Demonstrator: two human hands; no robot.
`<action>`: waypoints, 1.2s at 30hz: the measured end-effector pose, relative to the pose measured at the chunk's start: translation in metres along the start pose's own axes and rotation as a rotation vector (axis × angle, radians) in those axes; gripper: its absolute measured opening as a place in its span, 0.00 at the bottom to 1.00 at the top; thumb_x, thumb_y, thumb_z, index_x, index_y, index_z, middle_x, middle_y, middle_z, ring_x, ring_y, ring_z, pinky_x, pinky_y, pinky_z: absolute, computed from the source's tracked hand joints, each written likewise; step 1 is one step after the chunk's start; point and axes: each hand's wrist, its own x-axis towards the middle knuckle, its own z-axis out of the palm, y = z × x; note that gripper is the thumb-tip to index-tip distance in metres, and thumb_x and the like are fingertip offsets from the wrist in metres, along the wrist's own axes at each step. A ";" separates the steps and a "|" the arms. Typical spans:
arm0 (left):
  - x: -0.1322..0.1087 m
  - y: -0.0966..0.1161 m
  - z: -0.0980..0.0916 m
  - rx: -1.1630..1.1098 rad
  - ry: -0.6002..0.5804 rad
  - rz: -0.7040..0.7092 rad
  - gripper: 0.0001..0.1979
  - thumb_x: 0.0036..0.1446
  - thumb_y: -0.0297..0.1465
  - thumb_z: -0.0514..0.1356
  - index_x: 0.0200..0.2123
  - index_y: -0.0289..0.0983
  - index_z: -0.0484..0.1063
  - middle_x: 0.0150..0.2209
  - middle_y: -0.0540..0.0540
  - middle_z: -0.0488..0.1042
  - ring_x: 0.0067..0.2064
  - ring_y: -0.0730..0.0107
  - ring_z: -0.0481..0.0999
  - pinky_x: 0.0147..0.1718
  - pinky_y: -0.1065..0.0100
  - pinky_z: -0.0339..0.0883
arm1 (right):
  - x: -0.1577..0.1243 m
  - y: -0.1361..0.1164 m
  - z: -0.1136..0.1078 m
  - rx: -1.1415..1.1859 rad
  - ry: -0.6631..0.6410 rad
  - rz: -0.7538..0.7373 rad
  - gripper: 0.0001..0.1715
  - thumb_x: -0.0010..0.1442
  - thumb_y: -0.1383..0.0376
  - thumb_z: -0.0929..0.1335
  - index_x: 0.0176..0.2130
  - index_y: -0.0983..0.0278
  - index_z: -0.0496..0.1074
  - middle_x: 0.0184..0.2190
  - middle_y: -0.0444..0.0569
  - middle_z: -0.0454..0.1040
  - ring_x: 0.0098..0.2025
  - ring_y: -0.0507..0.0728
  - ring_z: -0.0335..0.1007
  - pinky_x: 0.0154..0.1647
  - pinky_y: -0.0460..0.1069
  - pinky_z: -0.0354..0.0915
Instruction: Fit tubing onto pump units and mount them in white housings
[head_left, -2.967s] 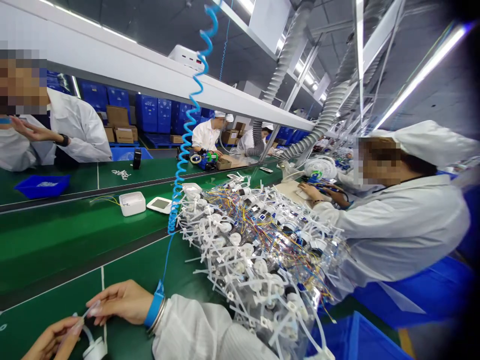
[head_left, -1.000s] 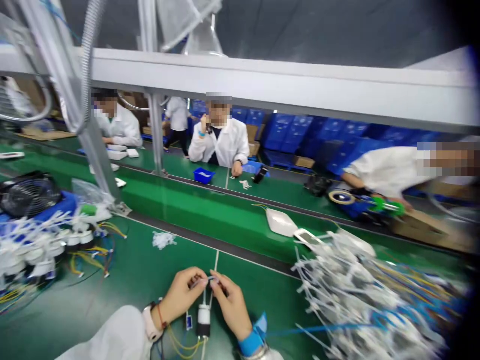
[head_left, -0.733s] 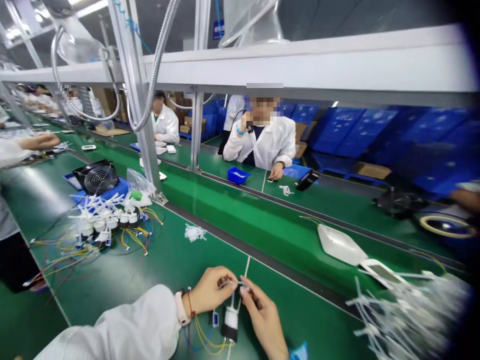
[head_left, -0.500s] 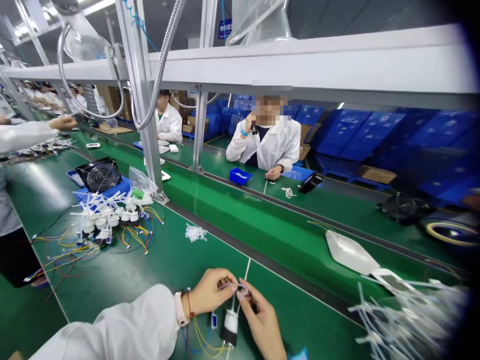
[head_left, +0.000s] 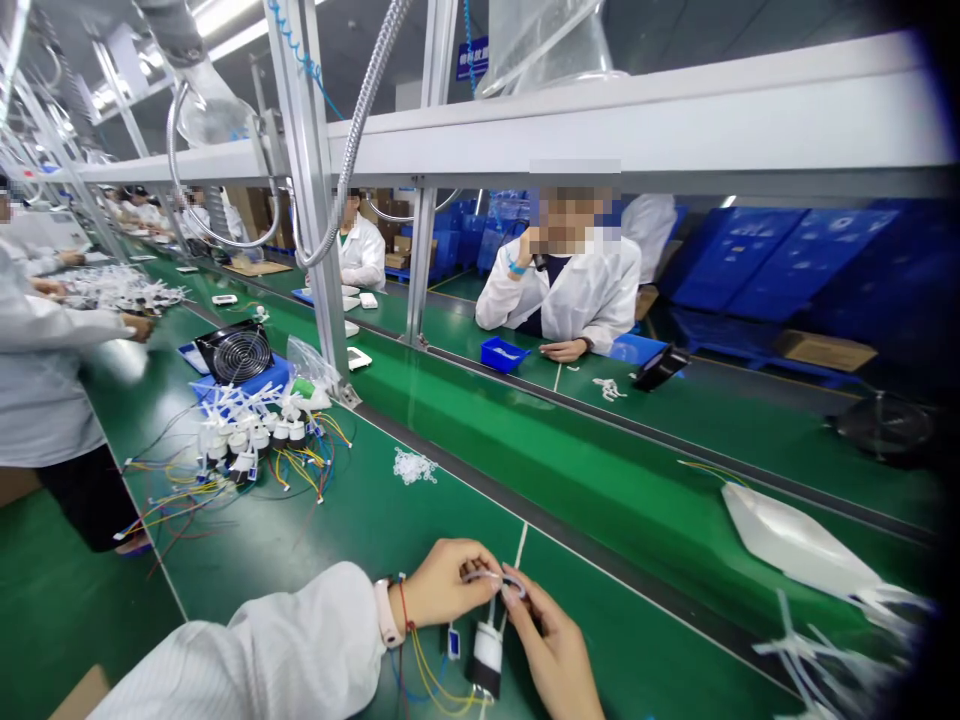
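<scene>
My left hand [head_left: 450, 585], with a white watch on its wrist, and my right hand [head_left: 551, 640] meet low in the view, pinching a thin white plastic tube [head_left: 499, 578] bent into a small loop. Below the fingers hangs a white-and-black cylindrical component [head_left: 487, 660]. Yellow and dark wires [head_left: 427, 680] trail from it across the green bench, and a small blue tag [head_left: 453, 642] dangles beside it. My fingers hide part of the loop.
A heap of similar tubed components with coloured wires [head_left: 255, 440] lies to the left, beside a black fan [head_left: 232, 355] and a clear plastic bag [head_left: 307, 365]. White loose pieces [head_left: 414, 465] sit ahead. A white shell [head_left: 795, 540] lies right. A co-worker [head_left: 562, 290] sits across the bench.
My head has turned, so the big tube bundle has slid from mid-view to the right edge. My hands have come together on the tube loop, and the scene has shifted slightly right since the last frame.
</scene>
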 end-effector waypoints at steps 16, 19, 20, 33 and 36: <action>0.002 0.002 0.000 -0.042 0.023 -0.039 0.09 0.47 0.27 0.58 0.31 0.28 0.75 0.22 0.48 0.68 0.24 0.79 0.62 0.24 0.78 0.57 | 0.006 0.013 -0.001 -0.030 -0.028 0.053 0.31 0.45 0.49 0.68 0.42 0.69 0.74 0.40 0.56 0.75 0.38 0.59 0.73 0.36 0.45 0.70; 0.002 0.002 0.000 -0.049 0.009 -0.052 0.09 0.48 0.27 0.58 0.32 0.28 0.75 0.22 0.48 0.68 0.24 0.79 0.62 0.23 0.78 0.57 | 0.005 0.014 -0.001 -0.017 -0.036 0.057 0.29 0.48 0.49 0.67 0.41 0.67 0.74 0.41 0.56 0.75 0.40 0.60 0.73 0.37 0.45 0.70; 0.002 0.003 0.000 -0.053 0.005 -0.055 0.09 0.48 0.27 0.58 0.32 0.29 0.75 0.23 0.48 0.69 0.24 0.79 0.62 0.24 0.78 0.57 | 0.005 0.014 -0.002 -0.009 -0.037 0.053 0.28 0.48 0.50 0.67 0.41 0.67 0.74 0.42 0.56 0.75 0.41 0.60 0.72 0.38 0.45 0.70; 0.001 0.003 -0.001 -0.071 -0.016 -0.049 0.10 0.49 0.29 0.58 0.32 0.28 0.75 0.24 0.47 0.69 0.24 0.79 0.62 0.24 0.78 0.57 | 0.004 0.010 -0.001 -0.017 -0.018 0.006 0.25 0.46 0.52 0.69 0.39 0.66 0.75 0.40 0.55 0.76 0.38 0.59 0.73 0.37 0.46 0.70; 0.001 0.003 -0.002 -0.059 -0.019 -0.041 0.09 0.49 0.28 0.59 0.32 0.29 0.75 0.24 0.47 0.70 0.24 0.79 0.62 0.24 0.78 0.57 | 0.003 0.013 -0.002 -0.037 -0.019 0.005 0.25 0.48 0.51 0.68 0.39 0.66 0.76 0.41 0.55 0.75 0.41 0.60 0.73 0.38 0.46 0.70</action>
